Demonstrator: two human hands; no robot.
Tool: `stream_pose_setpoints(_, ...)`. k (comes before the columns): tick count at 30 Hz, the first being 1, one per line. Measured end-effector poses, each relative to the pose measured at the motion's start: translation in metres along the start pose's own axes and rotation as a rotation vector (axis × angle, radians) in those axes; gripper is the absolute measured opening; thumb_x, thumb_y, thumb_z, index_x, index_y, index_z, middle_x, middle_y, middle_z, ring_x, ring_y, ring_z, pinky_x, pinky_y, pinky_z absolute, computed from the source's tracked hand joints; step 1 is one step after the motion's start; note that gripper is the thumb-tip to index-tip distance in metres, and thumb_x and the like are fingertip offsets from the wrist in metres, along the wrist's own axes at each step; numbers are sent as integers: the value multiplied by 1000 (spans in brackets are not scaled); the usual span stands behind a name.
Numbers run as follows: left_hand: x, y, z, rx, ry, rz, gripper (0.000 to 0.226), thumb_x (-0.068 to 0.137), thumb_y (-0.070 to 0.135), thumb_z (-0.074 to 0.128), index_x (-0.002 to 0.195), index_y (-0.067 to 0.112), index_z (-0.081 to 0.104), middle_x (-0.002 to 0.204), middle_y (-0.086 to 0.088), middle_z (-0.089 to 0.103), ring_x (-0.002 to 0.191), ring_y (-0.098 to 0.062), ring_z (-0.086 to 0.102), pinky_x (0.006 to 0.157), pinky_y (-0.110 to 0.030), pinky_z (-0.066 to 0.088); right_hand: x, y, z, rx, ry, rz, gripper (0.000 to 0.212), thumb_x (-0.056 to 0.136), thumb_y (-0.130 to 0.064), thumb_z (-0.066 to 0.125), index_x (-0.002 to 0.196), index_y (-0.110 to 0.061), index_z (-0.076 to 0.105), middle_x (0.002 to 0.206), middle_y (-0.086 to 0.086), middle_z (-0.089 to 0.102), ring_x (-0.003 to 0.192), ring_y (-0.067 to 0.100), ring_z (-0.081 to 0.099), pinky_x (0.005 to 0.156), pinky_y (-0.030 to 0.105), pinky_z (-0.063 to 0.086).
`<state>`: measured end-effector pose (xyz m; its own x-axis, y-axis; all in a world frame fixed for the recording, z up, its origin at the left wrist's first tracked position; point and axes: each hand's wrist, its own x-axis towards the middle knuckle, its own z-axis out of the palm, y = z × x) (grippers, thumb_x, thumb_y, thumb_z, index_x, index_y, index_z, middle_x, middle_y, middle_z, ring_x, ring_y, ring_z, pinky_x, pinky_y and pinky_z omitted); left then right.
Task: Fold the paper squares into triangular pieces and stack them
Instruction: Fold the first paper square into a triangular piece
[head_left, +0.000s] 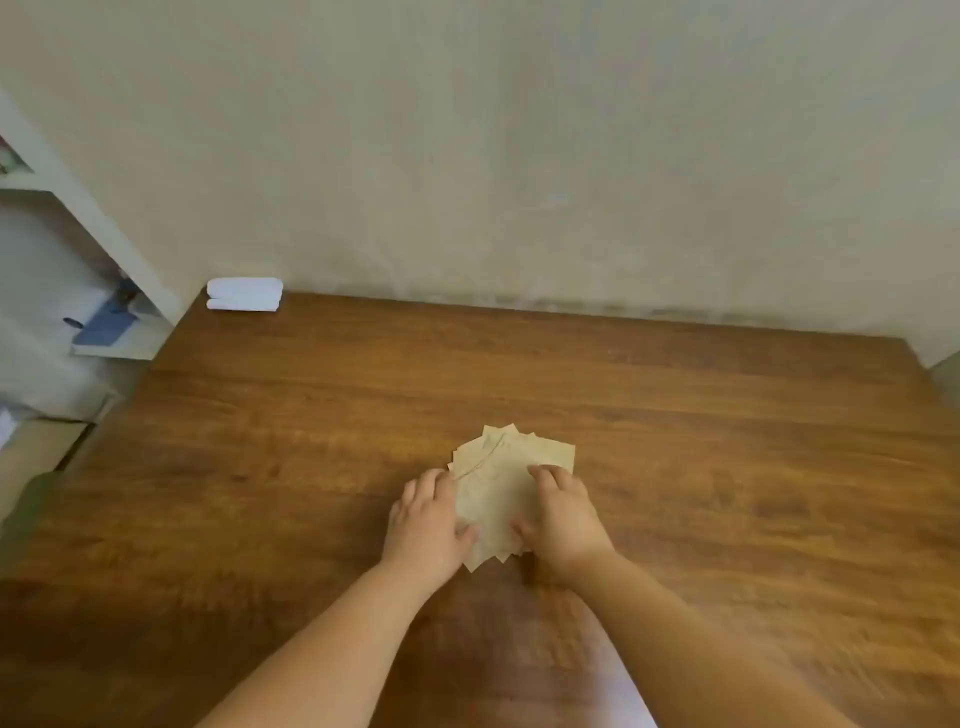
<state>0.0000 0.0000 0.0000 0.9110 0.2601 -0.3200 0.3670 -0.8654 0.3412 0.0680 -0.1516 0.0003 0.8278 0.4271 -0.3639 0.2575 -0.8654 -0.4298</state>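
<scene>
A fanned pile of thin tan paper squares (511, 470) lies nearer the near edge of the brown wooden table (727, 415); the left hand (428, 519) and right hand (563, 512) clasp its sides, fingers curled on the sheets. They look light, limp and slippery; better pinched at a corner.

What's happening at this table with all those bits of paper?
A person has both hands on a loose, fanned pile of tan paper squares on a wooden table. The left hand holds its left edge, the right hand its right side. The sheets look flat; no folded triangles show yet.
</scene>
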Motion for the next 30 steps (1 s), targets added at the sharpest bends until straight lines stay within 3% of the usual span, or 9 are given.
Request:
stream_pose_setpoints(7, 24, 0, 7, 34, -21, -67, 76, 88, 51, 53, 147, 15, 19, 147, -1, 25, 134, -22, 23, 110, -37, 24, 25, -9, 8, 26, 55, 72, 75, 87, -38, 62, 147, -16, 23, 146, 2, 31, 131, 24, 28, 108, 32, 29)
stream_pose_setpoints(14, 32, -5, 11, 12, 48, -91, 68, 84, 48, 62, 139, 22, 32, 134, 1, 37, 126, -21, 32, 105, -35, 26, 29, -4, 14, 109, 114, 77, 68, 86, -21, 62, 145, -19, 28, 135, 2, 39, 124, 22, 34, 105, 31, 28)
stream_pose_setpoints(17, 31, -8, 14, -35, 112, -100, 59, 80, 46, 66, 128, 25, 40, 124, 4, 41, 119, -18, 36, 101, -32, 26, 29, -2, 19, 119, 161, 77, 61, 87, -19, 59, 142, -23, 32, 130, -3, 47, 123, 20, 39, 99, 32, 26)
stream_pose_setpoints(19, 28, -8, 17, -92, 177, -97, 49, 80, 38, 68, 121, 25, 45, 118, 5, 44, 115, -17, 38, 97, -30, 28, 28, -1, 20, 255, 153, 107, 48, 89, -19, 57, 133, -25, 42, 118, -2, 57, 113, 21, 50, 89, 30, 36)
stream_pose_setpoints(22, 25, -8, 19, -278, 239, -106, 17, 84, 25, 67, 98, 21, 58, 101, 8, 45, 104, -15, 43, 86, -25, 35, 24, 1, 16, 400, 167, 74, 5, 91, -18, 58, 96, -20, 57, 81, -10, 60, 80, 15, 58, 62, 21, 42)
stream_pose_setpoints(24, 22, -9, 15, -469, 252, -138, 9, 86, 18, 65, 82, 21, 58, 91, 9, 47, 91, -15, 50, 75, -23, 40, 19, 2, 8, 456, 187, 47, 9, 91, -19, 59, 82, -18, 57, 73, -10, 59, 70, 11, 54, 55, 16, 38)
stream_pose_setpoints(25, 20, -9, 11, -570, 252, -157, 12, 87, 15, 64, 84, 24, 56, 92, 9, 50, 86, -14, 53, 71, -22, 44, 17, 3, 3, 505, 172, 58, 11, 91, -20, 60, 80, -18, 57, 74, -9, 60, 69, 10, 54, 54, 14, 38)
stream_pose_setpoints(28, 11, -8, -10, -952, 203, -252, 35, 87, 15, 65, 112, 29, 45, 99, 9, 60, 88, -7, 60, 66, -21, 49, 8, 4, -10, 781, 96, 135, 12, 90, -18, 64, 79, -17, 60, 76, -6, 66, 71, 10, 60, 60, 17, 47)
stream_pose_setpoints(30, 3, -7, -21, -1227, 83, -339, 43, 85, 19, 68, 119, 28, 44, 102, 6, 66, 93, -10, 64, 73, -26, 52, -1, 3, -15, 1029, 59, 211, 5, 88, -13, 66, 86, -11, 62, 77, -2, 72, 75, 13, 67, 67, 26, 54)
